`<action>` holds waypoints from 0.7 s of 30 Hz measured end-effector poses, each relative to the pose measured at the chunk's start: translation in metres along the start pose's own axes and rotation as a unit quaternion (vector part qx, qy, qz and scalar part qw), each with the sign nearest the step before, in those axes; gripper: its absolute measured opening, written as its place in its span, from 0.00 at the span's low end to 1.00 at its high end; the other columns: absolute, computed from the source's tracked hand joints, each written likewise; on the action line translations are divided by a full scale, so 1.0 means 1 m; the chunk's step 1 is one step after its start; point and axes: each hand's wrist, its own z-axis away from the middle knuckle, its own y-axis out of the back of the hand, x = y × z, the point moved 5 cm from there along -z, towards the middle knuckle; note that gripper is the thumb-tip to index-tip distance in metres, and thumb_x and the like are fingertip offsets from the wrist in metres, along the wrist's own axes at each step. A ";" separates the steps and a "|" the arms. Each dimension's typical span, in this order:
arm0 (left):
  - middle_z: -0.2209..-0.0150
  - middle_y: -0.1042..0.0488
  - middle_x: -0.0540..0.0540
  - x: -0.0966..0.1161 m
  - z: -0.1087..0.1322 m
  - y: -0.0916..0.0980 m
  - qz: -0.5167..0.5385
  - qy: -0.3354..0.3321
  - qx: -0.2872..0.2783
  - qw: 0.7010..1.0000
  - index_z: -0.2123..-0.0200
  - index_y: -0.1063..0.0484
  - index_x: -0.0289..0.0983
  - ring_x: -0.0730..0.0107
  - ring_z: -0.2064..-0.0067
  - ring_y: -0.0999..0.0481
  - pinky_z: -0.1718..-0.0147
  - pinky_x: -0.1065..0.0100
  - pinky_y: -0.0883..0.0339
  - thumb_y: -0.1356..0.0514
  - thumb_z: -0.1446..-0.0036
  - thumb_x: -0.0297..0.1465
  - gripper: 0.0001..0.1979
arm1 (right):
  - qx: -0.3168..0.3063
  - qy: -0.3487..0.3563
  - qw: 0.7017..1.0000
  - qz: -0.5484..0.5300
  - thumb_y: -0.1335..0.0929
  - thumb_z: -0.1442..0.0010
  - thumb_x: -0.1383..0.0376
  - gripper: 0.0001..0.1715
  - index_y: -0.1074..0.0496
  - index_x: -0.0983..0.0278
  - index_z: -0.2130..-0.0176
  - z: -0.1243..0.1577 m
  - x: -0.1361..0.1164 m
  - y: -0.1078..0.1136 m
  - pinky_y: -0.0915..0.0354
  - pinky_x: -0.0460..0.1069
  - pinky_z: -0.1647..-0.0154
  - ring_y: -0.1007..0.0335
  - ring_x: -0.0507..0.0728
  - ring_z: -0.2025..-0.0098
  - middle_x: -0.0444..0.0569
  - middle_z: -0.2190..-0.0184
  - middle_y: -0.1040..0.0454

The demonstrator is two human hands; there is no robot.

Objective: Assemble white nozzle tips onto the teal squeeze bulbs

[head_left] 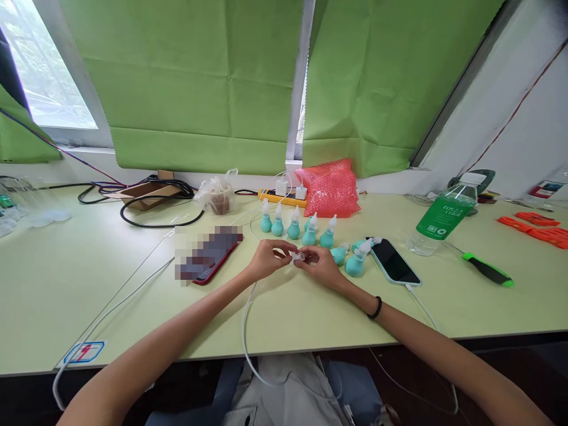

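Note:
A small clear plastic nozzle piece (297, 257) is pinched between the fingertips of both hands, low over the table. My left hand (268, 259) grips its left end with thumb and forefinger. On its other end, my right hand (322, 266) is closed, wrist resting near the table. Just beyond the hands stand several teal squeeze bulbs with clear pointed tips, like nasal aspirators, among them one bulb (293, 228) upright at the middle. Beside my right hand, another bulb (355, 263) leans over, its tip pointing up and to the right.
A phone in a red case (217, 266) lies left, a charging phone (394, 260) right. Farther right are a water bottle (444, 219), a screwdriver (490, 270) and orange plastic parts (536, 228). Behind sit pink bubble wrap (332, 189) and a power strip (270, 197). A white cable (245, 322) crosses the table edge.

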 end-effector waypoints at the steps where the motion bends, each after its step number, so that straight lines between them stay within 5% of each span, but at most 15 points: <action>1: 0.69 0.24 0.43 0.001 0.000 0.000 0.004 0.000 0.002 1.000 0.68 0.27 0.31 0.70 0.70 0.26 0.71 0.72 0.31 0.41 0.57 0.27 0.10 | -0.001 -0.015 1.000 -0.025 0.32 0.54 0.62 0.13 0.31 0.67 0.67 -0.002 0.004 0.000 0.36 0.47 0.71 0.33 0.52 0.72 0.48 0.73 0.29; 9: 0.65 0.25 0.40 -0.001 0.002 -0.002 0.075 0.035 -0.011 0.996 0.62 0.29 0.29 0.61 0.63 0.25 0.64 0.66 0.30 0.39 0.58 0.28 0.17 | -0.014 -0.070 0.987 -0.143 0.29 0.59 0.62 0.17 0.30 0.67 0.67 -0.011 0.020 -0.001 0.36 0.47 0.71 0.33 0.52 0.71 0.47 0.73 0.29; 21: 0.63 0.25 0.41 0.001 0.004 -0.002 0.038 0.029 0.021 0.999 0.65 0.27 0.32 0.62 0.62 0.25 0.64 0.67 0.30 0.38 0.59 0.31 0.15 | -0.038 -0.093 0.974 -0.202 0.28 0.61 0.64 0.17 0.30 0.67 0.68 -0.010 0.017 -0.001 0.39 0.45 0.73 0.35 0.51 0.72 0.46 0.74 0.30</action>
